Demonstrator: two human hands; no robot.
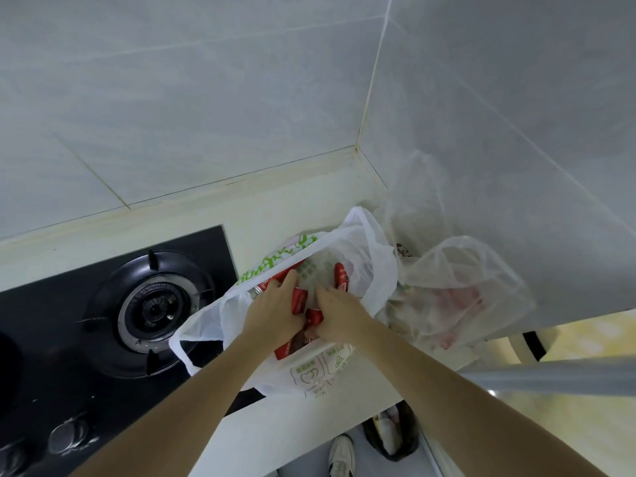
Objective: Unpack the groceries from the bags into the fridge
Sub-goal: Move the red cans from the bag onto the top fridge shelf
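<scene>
We cannot read the red cans (298, 301) half-hidden under both hands; the clear bag (461, 290) blurs its pink contents; the stove (103, 321) runs off-frame.

Both forearms bare to the frame edge, no sleeves, watch or bands visible. Left hand (275, 309) and right hand (339, 313): no rings or gloves on the parts that show; fingers partly hidden. Below the counter edge, one white low-top sneaker with dark grey side panels (341, 454), laced, rounded toe. Trouser leg not discernible.
</scene>
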